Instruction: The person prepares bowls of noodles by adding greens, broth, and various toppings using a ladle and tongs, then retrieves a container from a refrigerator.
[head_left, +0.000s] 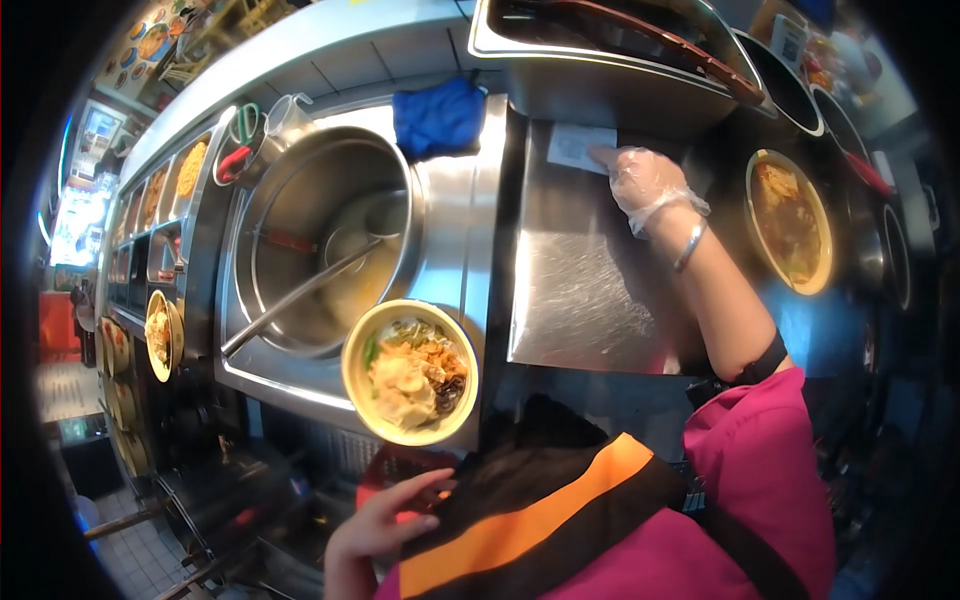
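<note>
The steel vat [300,200] is sitting at ten o'clock, its ladle [300,290] leaning on the rim, apparently for quick reach. The steel counter [590,290] is lying mostly bare, leaving open room toward its near edge. A filled bowl [410,372] is perching at six o'clock, close to the ledge's drop. The gloved right hand [648,185] is reaching to one o'clock, fingers apart, pinning the paper slip [572,145] at the counter's far edge. The left hand [385,525] is resting open and holding nothing.

One head-worn fisheye camera looks steeply down past the wearer's chest onto the steel table [580,290], close enough that the outstretched right hand [648,185] reaches upper frame.
</note>
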